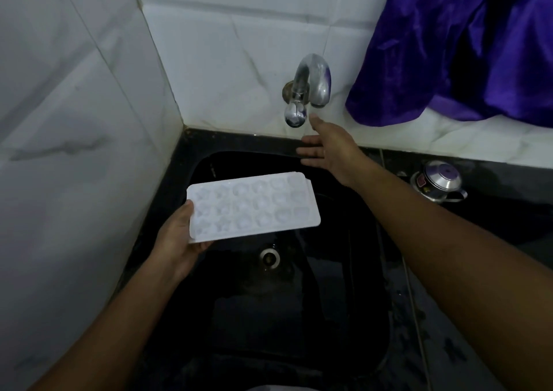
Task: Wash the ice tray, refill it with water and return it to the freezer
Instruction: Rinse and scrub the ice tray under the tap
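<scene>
A white plastic ice tray (254, 205) with several shaped cells hangs level over the black sink (353, 286). My left hand (179, 238) grips its near left end, thumb on top and fingers underneath. My right hand (329, 148) is stretched out with straight, spread fingers just below and right of the chrome wall tap (311, 87), its fingertips close to the tap's round knob (295, 115) without touching it. No water runs from the spout.
The sink drain (270, 257) shows below the tray. White marble-look tiles close in the left and back. A purple cloth (454, 46) hangs at the upper right. A steel lidded pot (440, 182) stands on the black counter, right of the sink.
</scene>
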The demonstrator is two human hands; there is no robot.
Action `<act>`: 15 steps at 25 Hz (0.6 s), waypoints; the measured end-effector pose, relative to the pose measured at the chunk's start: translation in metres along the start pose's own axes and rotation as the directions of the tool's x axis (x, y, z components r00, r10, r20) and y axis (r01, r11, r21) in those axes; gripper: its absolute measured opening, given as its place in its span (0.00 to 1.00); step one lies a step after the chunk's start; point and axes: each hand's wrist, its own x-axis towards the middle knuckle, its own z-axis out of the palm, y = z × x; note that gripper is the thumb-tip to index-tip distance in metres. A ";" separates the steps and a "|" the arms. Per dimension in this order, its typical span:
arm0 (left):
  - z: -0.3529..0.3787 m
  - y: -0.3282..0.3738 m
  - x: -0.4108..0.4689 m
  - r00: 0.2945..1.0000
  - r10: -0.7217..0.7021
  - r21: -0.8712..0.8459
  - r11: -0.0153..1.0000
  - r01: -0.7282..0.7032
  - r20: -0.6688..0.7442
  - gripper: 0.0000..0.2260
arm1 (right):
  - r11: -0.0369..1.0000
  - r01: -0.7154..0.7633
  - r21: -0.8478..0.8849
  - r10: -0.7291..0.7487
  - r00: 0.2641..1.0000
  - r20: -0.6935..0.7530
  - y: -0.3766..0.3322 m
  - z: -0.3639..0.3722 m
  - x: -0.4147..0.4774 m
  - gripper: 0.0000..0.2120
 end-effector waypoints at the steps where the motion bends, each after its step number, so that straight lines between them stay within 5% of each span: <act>1: 0.004 0.000 -0.001 1.000 0.003 0.002 1.000 -0.003 -0.010 0.14 | 0.997 -0.058 0.059 0.055 0.998 0.043 -0.008 0.006 0.010 0.30; 7: 0.021 -0.001 0.008 0.999 0.017 0.010 1.000 -0.016 -0.042 0.14 | 0.940 -0.145 0.310 0.125 0.989 0.082 -0.023 0.023 0.051 0.17; 10: 0.024 -0.005 0.015 0.999 0.019 0.017 1.000 -0.019 -0.045 0.15 | 0.951 -0.115 0.285 0.107 0.993 0.045 -0.028 0.022 0.060 0.07; 15: 0.033 -0.009 0.020 0.998 0.002 0.000 1.000 -0.002 -0.063 0.15 | 0.986 -0.071 0.151 0.073 0.997 -0.014 -0.033 0.019 0.056 0.08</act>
